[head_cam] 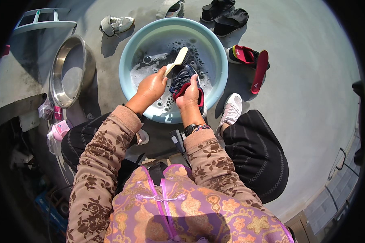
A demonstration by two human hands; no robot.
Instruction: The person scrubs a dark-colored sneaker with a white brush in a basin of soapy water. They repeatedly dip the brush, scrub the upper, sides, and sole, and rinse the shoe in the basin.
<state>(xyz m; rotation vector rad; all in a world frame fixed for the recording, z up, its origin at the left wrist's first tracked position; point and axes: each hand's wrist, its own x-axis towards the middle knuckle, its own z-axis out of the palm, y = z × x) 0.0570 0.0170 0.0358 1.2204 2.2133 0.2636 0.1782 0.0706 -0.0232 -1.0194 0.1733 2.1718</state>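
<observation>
My left hand [151, 85] grips the handle of a cream-coloured scrubbing brush [181, 56], its dark bristles at the toe of a dark lace-up sneaker [182, 76]. With the thumb over its collar, my right hand [189, 94] holds that sneaker by the heel end; its lining is red. Both hands are over a light blue plastic basin [125, 65], which holds dark, soapy water [146, 73] with bubbles. Part of the sneaker's sole and side is hidden by my right hand.
A steel basin [84, 57] stands on the left near a pink bottle [60, 129]. Beyond the blue basin are a silver-white shoe [118, 25], another light shoe [171, 9] and black shoes [230, 22]. A red-lined shoe [245, 54] and a red insole [260, 72] lie right.
</observation>
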